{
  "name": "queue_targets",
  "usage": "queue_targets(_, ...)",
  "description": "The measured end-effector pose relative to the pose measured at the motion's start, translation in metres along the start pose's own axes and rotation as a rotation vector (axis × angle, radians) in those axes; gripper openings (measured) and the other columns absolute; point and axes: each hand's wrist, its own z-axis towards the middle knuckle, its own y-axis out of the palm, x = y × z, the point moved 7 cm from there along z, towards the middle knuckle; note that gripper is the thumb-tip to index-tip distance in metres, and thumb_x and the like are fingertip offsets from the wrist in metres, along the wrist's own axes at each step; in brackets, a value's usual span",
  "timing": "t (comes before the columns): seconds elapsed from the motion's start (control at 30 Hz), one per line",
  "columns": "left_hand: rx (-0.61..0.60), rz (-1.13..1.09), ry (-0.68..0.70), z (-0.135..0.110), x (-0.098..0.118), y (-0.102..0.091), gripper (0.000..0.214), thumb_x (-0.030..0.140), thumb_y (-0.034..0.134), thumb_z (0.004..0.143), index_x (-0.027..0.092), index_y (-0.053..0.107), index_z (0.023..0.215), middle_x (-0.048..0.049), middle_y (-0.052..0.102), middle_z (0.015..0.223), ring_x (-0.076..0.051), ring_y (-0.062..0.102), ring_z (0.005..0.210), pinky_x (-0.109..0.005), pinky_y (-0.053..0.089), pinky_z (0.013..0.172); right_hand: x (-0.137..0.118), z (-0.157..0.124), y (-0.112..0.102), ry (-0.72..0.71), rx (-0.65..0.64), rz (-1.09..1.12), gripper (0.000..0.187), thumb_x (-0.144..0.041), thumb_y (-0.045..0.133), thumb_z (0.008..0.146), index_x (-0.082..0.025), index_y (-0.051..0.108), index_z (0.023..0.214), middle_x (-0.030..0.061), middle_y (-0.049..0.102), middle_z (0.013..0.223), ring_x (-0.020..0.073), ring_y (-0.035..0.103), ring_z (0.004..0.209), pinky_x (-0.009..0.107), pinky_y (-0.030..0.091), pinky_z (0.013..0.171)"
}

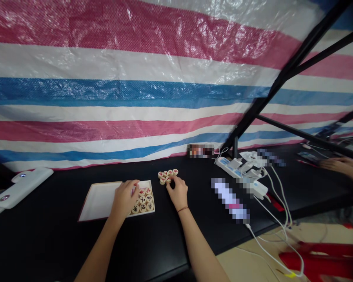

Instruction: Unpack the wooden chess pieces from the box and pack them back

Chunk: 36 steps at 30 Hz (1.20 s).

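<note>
A shallow white box (pixel 152 184) holds rows of round Chinese chess pieces (pixel 142 200) with red or black characters. Over the box's left part lies my left hand (pixel 124 199), its fingers curled down among the pieces; what they grip, if anything, is hidden. To the right of the box, a small group of red-marked Chinese chess pieces (pixel 165 173) lies on the black table. My right hand (pixel 179 191) pinches the Chinese chess piece (pixel 168 179) at the near edge of that group, between thumb and fingers. The box's opened lid (pixel 98 197) lies flat to the left, partly behind my left hand.
A white device (pixel 23 190) with a cable sits at the far left of the black table (pixel 47 243). Rightward are a blurred-out phone (pixel 231 200), a power strip (pixel 242 176) with plugs and loose white cables. Another person's hands (pixel 341 164) rest at the far right.
</note>
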Motion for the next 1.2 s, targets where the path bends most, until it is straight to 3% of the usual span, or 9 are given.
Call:
queue_targets(0.1, -0.022, 0.078, -0.008, 0.0, 0.001, 0.001, 0.029, 0.029, 0.04, 0.091, 0.023, 0.066, 0.103, -0.0061, 0.07, 0.1, -0.022, 0.062, 0.091, -0.034, 0.045, 0.083, -0.007, -0.002, -0.009, -0.02, 0.077, 0.003, 0.022, -0.021, 0.052, 0.081, -0.02, 0.063, 0.101, 0.0065, 0.067, 0.102, 0.025, 0.055, 0.095, 0.033, 0.037, 0.077)
queue_targets(0.2, -0.117, 0.232, -0.061, 0.0, 0.002, 0.007, 0.032, 0.03, 0.037, 0.093, 0.022, 0.067, 0.103, -0.0071, 0.07, 0.1, -0.024, 0.059, 0.094, -0.038, 0.041, 0.083, -0.027, -0.01, -0.013, -0.101, 0.112, 0.07, 0.021, -0.022, 0.047, 0.086, -0.018, 0.064, 0.099, 0.0076, 0.068, 0.095, 0.0229, 0.058, 0.089, 0.033, 0.039, 0.078)
queue_targets(0.3, -0.254, 0.341, -0.097, -0.002, 0.005, 0.017, 0.035, 0.031, 0.036, 0.094, 0.022, 0.07, 0.097, -0.0079, 0.069, 0.104, -0.026, 0.055, 0.1, -0.041, 0.037, 0.084, -0.053, -0.02, 0.004, -0.207, -0.105, 0.212, 0.024, -0.024, 0.043, 0.091, -0.02, 0.064, 0.102, 0.0047, 0.07, 0.089, 0.0178, 0.062, 0.078, 0.028, 0.043, 0.075)
queue_targets(0.4, -0.316, 0.368, -0.081, -0.003, 0.009, 0.024, 0.033, 0.03, 0.038, 0.094, 0.023, 0.07, 0.093, -0.0074, 0.066, 0.11, -0.026, 0.053, 0.105, -0.041, 0.035, 0.083, -0.071, -0.03, 0.02, -0.263, -0.287, 0.256, 0.025, -0.026, 0.042, 0.094, -0.023, 0.064, 0.104, 0.0029, 0.07, 0.088, 0.0168, 0.066, 0.08, 0.025, 0.045, 0.075)
queue_targets(0.67, -0.299, 0.299, -0.084, -0.004, 0.014, 0.022, 0.032, 0.033, 0.038, 0.095, 0.022, 0.067, 0.09, -0.0071, 0.069, 0.104, -0.026, 0.055, 0.105, -0.04, 0.033, 0.081, -0.072, -0.03, 0.025, -0.259, -0.307, 0.299, 0.026, -0.026, 0.039, 0.095, -0.02, 0.064, 0.101, 0.0046, 0.07, 0.094, 0.0177, 0.066, 0.087, 0.026, 0.047, 0.081)
queue_targets(0.8, -0.294, 0.228, -0.1, -0.005, 0.014, 0.019, 0.027, 0.033, 0.04, 0.093, 0.022, 0.065, 0.091, -0.0053, 0.071, 0.095, -0.025, 0.059, 0.098, -0.039, 0.033, 0.083, -0.071, -0.031, 0.026, -0.255, -0.3, 0.311, 0.025, -0.026, 0.04, 0.094, -0.021, 0.064, 0.101, 0.0041, 0.07, 0.092, 0.0172, 0.066, 0.084, 0.026, 0.048, 0.079)
queue_targets(0.93, -0.188, 0.102, -0.097, -0.002, 0.014, 0.011, 0.022, 0.034, 0.045, 0.09, 0.023, 0.064, 0.092, -0.0045, 0.072, 0.095, -0.023, 0.061, 0.096, -0.039, 0.035, 0.088, -0.074, -0.029, 0.014, -0.283, -0.176, 0.328, 0.024, -0.025, 0.047, 0.089, -0.019, 0.062, 0.106, 0.0055, 0.067, 0.088, 0.0178, 0.063, 0.08, 0.029, 0.048, 0.077)
queue_targets(1.03, -0.105, -0.125, -0.126, -0.001, 0.015, 0.006, 0.025, 0.039, 0.045, 0.088, 0.022, 0.062, 0.098, -0.0038, 0.072, 0.093, -0.02, 0.065, 0.09, -0.036, 0.041, 0.087, -0.083, -0.031, 0.005, -0.385, -0.127, 0.363, 0.029, -0.026, 0.057, 0.082, -0.019, 0.059, 0.11, 0.0076, 0.066, 0.1, 0.0209, 0.06, 0.093, 0.034, 0.047, 0.084)
queue_targets(1.2, -0.135, -0.483, -0.205, -0.003, 0.02, 0.01, 0.032, 0.049, 0.047, 0.084, 0.023, 0.062, 0.097, -0.0024, 0.073, 0.092, -0.019, 0.068, 0.088, -0.03, 0.051, 0.08, -0.091, -0.035, 0.001, -0.457, -0.1, 0.407, 0.023, -0.024, 0.057, 0.084, -0.021, 0.06, 0.106, 0.0059, 0.068, 0.099, 0.0197, 0.061, 0.091, 0.035, 0.047, 0.084)
